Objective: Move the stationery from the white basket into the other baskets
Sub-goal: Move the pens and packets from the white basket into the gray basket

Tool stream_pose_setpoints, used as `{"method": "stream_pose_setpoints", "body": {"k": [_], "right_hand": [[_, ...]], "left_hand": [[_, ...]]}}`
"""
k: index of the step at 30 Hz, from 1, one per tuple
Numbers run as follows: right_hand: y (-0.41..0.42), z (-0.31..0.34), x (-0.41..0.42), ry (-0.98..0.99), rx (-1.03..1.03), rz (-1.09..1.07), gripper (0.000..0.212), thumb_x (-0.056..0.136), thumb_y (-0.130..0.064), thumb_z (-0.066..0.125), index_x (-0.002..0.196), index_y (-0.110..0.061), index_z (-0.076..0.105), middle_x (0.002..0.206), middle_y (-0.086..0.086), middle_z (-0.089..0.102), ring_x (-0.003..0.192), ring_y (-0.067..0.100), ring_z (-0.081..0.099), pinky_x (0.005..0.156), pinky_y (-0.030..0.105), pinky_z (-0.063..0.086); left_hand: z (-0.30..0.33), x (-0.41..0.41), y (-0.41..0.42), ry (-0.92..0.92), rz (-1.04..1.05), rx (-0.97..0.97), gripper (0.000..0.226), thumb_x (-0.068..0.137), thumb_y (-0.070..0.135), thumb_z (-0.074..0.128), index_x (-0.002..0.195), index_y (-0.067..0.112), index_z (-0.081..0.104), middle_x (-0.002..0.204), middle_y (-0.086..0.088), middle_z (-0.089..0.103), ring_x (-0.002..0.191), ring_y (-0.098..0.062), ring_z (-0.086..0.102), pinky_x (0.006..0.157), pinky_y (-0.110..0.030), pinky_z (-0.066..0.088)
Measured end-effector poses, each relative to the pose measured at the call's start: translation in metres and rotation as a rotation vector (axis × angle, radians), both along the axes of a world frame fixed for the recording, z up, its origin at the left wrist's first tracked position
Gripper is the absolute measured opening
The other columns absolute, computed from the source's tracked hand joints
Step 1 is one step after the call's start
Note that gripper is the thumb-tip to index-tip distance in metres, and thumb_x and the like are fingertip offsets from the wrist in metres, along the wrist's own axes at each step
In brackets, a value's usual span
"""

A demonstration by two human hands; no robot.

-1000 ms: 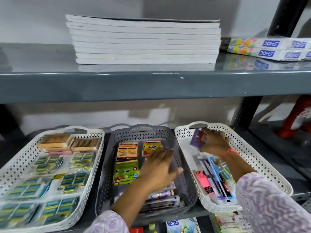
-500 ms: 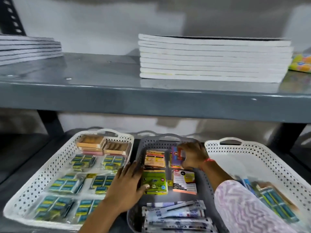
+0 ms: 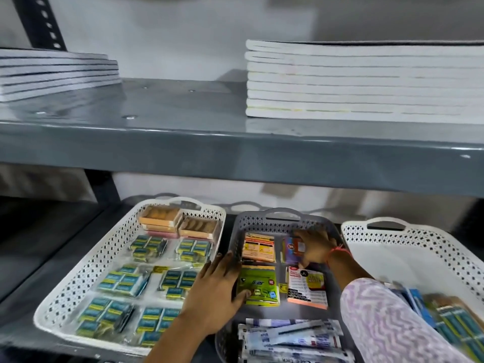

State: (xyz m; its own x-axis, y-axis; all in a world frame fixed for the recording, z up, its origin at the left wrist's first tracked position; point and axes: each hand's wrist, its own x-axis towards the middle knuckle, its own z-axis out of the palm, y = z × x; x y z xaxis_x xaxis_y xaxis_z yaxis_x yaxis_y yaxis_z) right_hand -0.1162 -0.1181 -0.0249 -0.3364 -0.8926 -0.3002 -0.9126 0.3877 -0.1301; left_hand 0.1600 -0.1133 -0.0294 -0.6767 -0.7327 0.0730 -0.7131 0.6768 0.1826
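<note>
Lower centre of frame, inside grey basket point(image 3: 237, 241): right hand point(image 3: 315, 247) gripping blue-red packet point(image 3: 293, 249) at far end; left hand point(image 3: 213, 297) flat, fingers spread, thumb on green packet point(image 3: 259, 285).

Left hand point(image 3: 213, 292) flat, fingers spread, right hand point(image 3: 315, 247) curled (gripping), both forearms extended

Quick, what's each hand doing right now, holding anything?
Left hand: open, flat on the grey basket rim, thumb on the green pack.
Right hand: closed on a small blue pack.
</note>
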Motion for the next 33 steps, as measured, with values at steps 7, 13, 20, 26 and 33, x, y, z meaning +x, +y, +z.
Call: {"method": "stream_pose_setpoints", "body": {"k": [7, 13, 20, 26, 33], "right_hand": [[-0.003, -0.004, -0.006, -0.119, -0.029, -0.043, 0.096, 0.061, -0.021, 0.078, 0.143, -0.033, 0.029, 0.15, 0.007, 0.037, 0.137, 0.035, 0.031, 0.112, 0.051, 0.029], [-0.003, -0.01, -0.01, -0.147, -0.045, -0.085, 0.092, 0.059, -0.02, 0.078, 0.139, -0.033, 0.035, 0.147, 0.004, 0.043, 0.136, 0.034, 0.033, 0.112, 0.051, 0.029], [0.014, -0.015, -0.007, -0.199, -0.258, -0.166, 0.072, 0.066, -0.028, 0.072, 0.134, -0.033, 0.046, 0.14, 0.005, 0.053, 0.128, 0.03, 0.047, 0.107, 0.039, 0.04], [0.069, 0.014, 0.003, -0.298, -0.889, -0.517, 0.024, 0.082, -0.011, 0.057, 0.102, -0.012, 0.072, 0.112, 0.011, 0.072, 0.105, 0.028, 0.065, 0.088, 0.03, 0.049], [0.162, -0.004, -0.018, -0.106, -0.519, -0.942, 0.031, 0.085, -0.021, 0.057, 0.11, -0.002, 0.06, 0.119, 0.021, 0.063, 0.109, 0.036, 0.061, 0.09, 0.039, 0.052]], "left_hand": [[0.0, 0.0, -0.001, -0.014, 0.011, 0.002, 0.1, 0.061, 0.08, -0.004, 0.144, 0.029, 0.017, 0.158, 0.002, 0.013, 0.144, -0.018, 0.015, 0.12, -0.033, 0.014], [0.001, -0.001, 0.001, 0.004, 0.009, 0.023, 0.093, 0.061, 0.068, 0.003, 0.144, 0.028, 0.019, 0.158, 0.001, 0.014, 0.145, -0.019, 0.015, 0.12, -0.034, 0.014], [0.0, -0.002, 0.001, 0.025, -0.005, 0.021, 0.09, 0.064, 0.068, 0.008, 0.142, 0.029, 0.028, 0.157, -0.003, 0.018, 0.145, -0.024, 0.016, 0.117, -0.035, 0.007], [0.0, -0.001, 0.001, 0.019, -0.086, -0.011, 0.089, 0.064, 0.067, 0.01, 0.132, 0.024, 0.049, 0.149, -0.001, 0.039, 0.142, -0.022, 0.027, 0.117, -0.037, 0.015], [0.001, 0.001, 0.002, 0.012, -0.102, 0.04, 0.067, 0.082, 0.061, 0.024, 0.135, 0.023, 0.045, 0.152, 0.001, 0.033, 0.144, -0.019, 0.017, 0.12, -0.036, 0.01]]}}
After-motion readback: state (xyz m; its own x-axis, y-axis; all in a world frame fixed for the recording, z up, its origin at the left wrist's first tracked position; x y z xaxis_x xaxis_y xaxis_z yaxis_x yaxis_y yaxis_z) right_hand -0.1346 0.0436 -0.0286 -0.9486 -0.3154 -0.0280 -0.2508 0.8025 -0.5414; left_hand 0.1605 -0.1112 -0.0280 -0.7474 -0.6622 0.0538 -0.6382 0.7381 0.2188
